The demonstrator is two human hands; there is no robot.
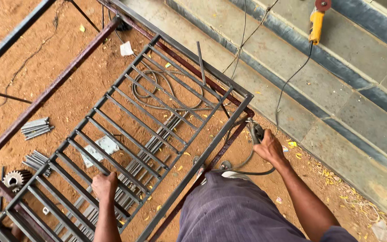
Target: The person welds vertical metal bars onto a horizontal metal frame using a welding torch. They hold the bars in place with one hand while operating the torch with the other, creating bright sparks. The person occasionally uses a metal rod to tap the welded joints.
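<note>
A grey metal grille frame [113, 121] with several parallel bars lies tilted over a rust-red frame [45, 94] on sandy ground. My left hand [104, 185] grips one of the grille's bars near its lower end. My right hand [268, 147] holds a welding electrode holder [255, 131], with its tip close to the grille's right corner [247, 101]. A dark cable [251, 168] loops from the holder down past my grey trousers [234, 210].
A yellow angle grinder [316, 20] lies on the grey stone steps [337, 89] at the top right, its cord trailing down. Bundles of short metal bars [36, 127] and a toothed gear [14, 179] lie on the sand at left. A coiled hose [157, 89] lies under the grille.
</note>
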